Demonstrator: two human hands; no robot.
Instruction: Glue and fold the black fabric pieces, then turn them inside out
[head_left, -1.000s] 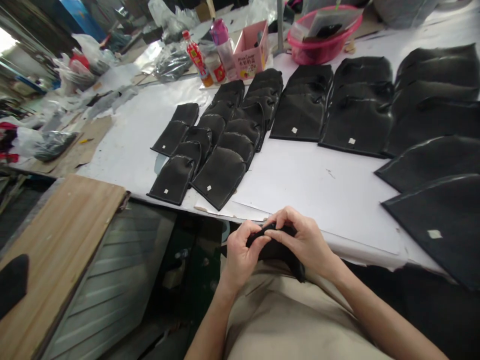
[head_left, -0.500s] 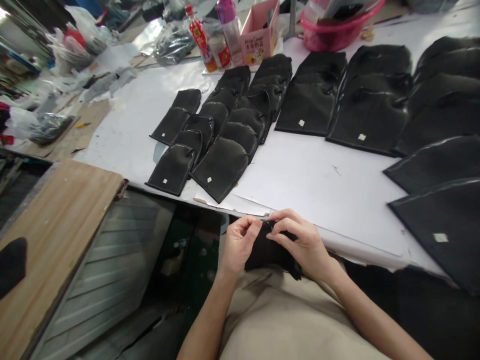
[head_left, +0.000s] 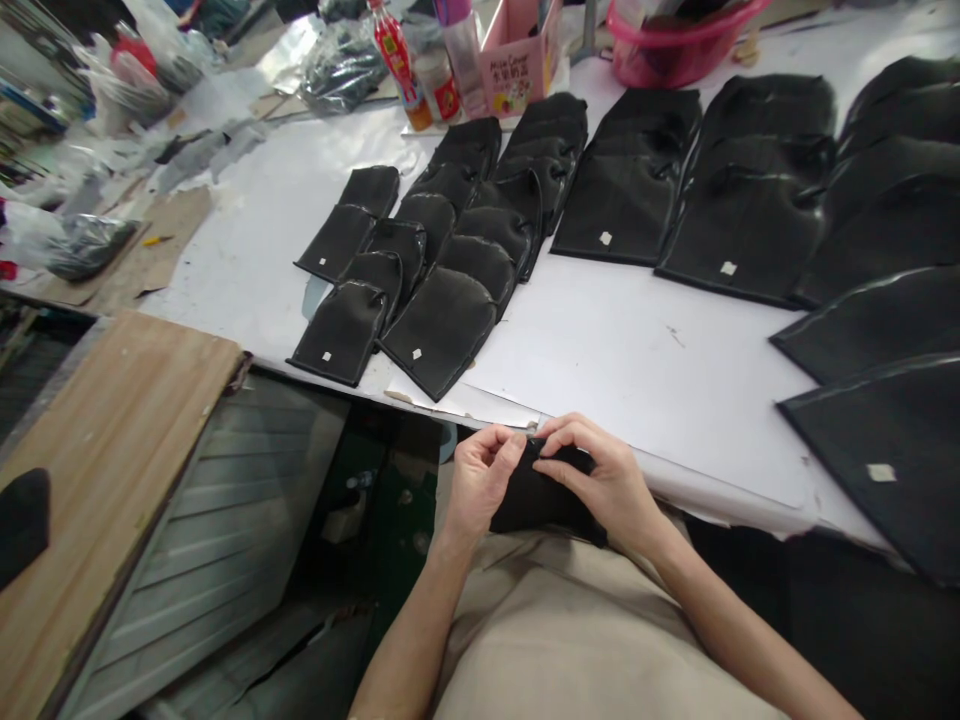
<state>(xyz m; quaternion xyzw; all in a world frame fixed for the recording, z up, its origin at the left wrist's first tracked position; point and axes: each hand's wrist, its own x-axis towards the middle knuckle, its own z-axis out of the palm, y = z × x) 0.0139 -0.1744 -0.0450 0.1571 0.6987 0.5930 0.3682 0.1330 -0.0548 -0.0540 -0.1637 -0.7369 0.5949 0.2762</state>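
A black fabric piece [head_left: 544, 497] hangs between my hands at the table's front edge, over my lap. My left hand [head_left: 484, 480] pinches its upper edge between thumb and forefinger. Close beside it, my right hand [head_left: 600, 475] pinches the same edge with thumb and fingertips. Anything small between the fingertips is too fine to make out. Beyond my hands lie overlapping rows of flat black pouch-like pieces [head_left: 439, 325] with rounded tops and small white stickers. Larger pieces of the same look [head_left: 877, 460] spread along the right side.
The white-covered table [head_left: 600, 350] runs across the view. At its back stand a red-labelled bottle [head_left: 395, 55], a jar [head_left: 439, 88], a pink box [head_left: 517, 65] and a pink basin [head_left: 679, 48]. A wooden board [head_left: 127, 430] is at left, with plastic bags [head_left: 124, 85] farther back.
My view has shifted slightly. The right fingertips have drawn a little closer together on the black fabric's edge, and both hands keep their pinch.
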